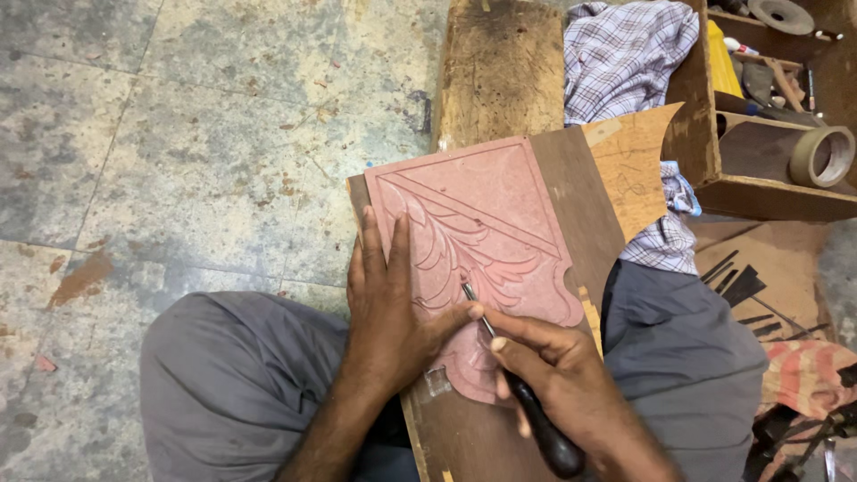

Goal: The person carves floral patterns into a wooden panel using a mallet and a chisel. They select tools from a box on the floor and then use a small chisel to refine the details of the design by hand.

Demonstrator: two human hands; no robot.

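At centre frame, the right hand [558, 379] is gripping a chisel [522, 388] while the left hand [388, 303] is pressing flat on the pink panel [486, 210].

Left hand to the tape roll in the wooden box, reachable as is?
Probably not without shifting: the left hand lies flat on the pink carved panel, and the tape roll sits far across, beyond the right hand.

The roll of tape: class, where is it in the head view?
The roll of tape stands far right, on a wooden shelf, beyond the checked cloth.
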